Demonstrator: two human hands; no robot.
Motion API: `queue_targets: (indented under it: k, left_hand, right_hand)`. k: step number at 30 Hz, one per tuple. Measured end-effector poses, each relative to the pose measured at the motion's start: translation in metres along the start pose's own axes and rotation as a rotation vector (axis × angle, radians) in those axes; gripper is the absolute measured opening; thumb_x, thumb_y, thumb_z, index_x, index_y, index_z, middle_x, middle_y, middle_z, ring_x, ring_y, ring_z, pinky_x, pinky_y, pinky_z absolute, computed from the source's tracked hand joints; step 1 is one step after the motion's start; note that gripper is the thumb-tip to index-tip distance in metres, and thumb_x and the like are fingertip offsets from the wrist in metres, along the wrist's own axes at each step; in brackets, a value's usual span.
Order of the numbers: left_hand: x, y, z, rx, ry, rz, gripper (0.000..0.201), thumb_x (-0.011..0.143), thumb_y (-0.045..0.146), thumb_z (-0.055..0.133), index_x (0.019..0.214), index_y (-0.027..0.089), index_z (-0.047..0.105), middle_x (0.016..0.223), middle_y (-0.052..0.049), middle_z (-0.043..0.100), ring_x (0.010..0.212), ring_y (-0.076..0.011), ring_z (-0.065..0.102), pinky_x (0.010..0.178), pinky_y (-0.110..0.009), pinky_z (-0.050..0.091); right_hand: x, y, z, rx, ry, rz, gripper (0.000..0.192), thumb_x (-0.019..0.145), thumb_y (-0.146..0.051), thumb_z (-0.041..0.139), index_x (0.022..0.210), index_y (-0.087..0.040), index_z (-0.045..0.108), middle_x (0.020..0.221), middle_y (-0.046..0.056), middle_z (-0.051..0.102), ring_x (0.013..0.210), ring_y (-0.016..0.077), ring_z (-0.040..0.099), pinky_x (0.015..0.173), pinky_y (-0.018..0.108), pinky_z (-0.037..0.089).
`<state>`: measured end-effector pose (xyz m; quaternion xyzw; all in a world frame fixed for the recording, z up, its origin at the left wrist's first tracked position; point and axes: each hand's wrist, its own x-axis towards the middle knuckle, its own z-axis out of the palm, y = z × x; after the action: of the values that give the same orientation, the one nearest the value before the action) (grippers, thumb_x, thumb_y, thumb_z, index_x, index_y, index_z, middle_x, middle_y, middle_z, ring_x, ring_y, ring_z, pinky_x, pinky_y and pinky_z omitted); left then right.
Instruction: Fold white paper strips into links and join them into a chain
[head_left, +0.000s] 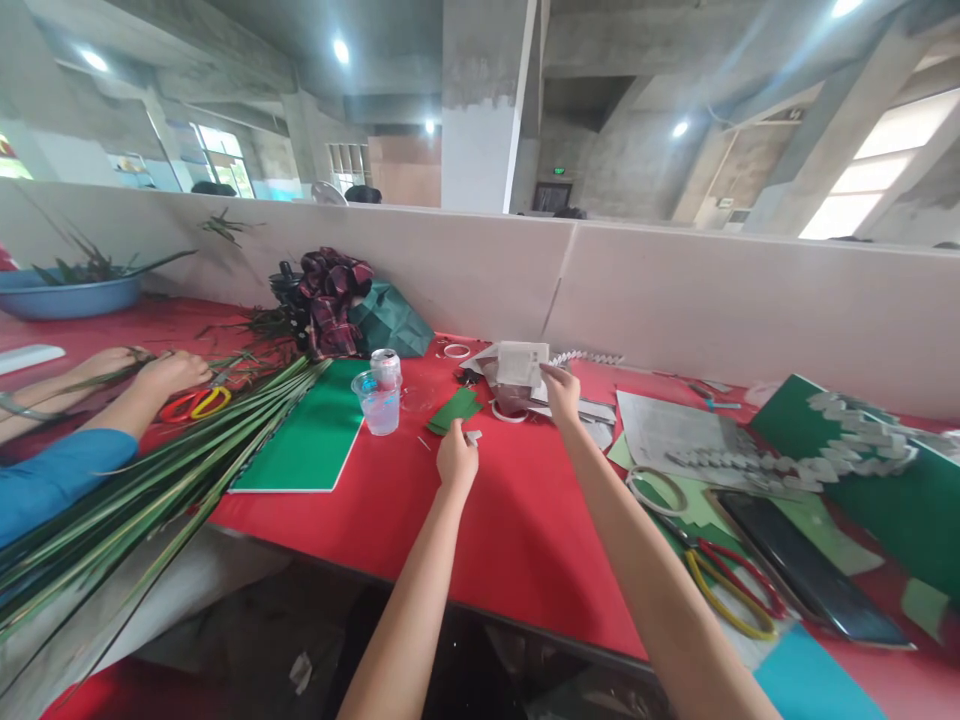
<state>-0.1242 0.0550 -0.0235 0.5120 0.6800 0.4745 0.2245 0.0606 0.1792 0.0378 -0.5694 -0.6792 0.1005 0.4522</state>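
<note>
My left hand point(457, 461) hovers over the red table point(517, 530), pinching a small white piece point(472, 437) between its fingertips. My right hand point(561, 391) reaches farther back and grips the edge of a clear plastic bag with a white label point(517, 368). A small stack of dark green paper pieces point(454, 409) lies just left of the bag, close to my left hand. A ring of tape point(510, 412) sits below the bag.
A clear cup point(379, 402) and a can point(386, 366) stand beside a green sheet point(315, 436). Long green leaves point(150, 480) lie left, where another person's hands point(161, 375) work near red-yellow scissors point(193, 403). Scissors point(731, 590), a tablet point(806, 575) and papers lie right.
</note>
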Motion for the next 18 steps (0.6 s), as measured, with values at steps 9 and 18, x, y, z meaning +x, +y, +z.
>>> queue_targets:
  k: [9,18]
  left_hand:
    - [-0.013,0.021,0.012,-0.172,-0.099,0.310,0.028,0.088,0.037,0.046,0.105,0.022,0.062,0.110,-0.007,0.063,0.114,-0.0251,0.050,0.102,-0.038,0.034]
    - [-0.015,0.015,0.019,-0.223,-0.310,0.275,0.026,0.069,0.011,0.060,0.092,0.022,0.064,0.099,-0.004,0.067,0.098,-0.0216,0.060,0.091,-0.034,0.044]
  right_hand:
    - [-0.108,0.030,-0.072,0.496,-0.127,0.176,0.026,0.062,-0.037,0.068,0.077,-0.016,0.064,0.068,0.001,0.062,0.059,0.0140,0.054,0.057,0.026,0.041]
    - [-0.157,0.035,-0.065,0.288,-0.230,0.089,0.029,0.073,-0.032,0.060,0.098,-0.021,0.055,0.075,0.000,0.057,0.065,0.0165,0.057,0.060,0.029,0.045]
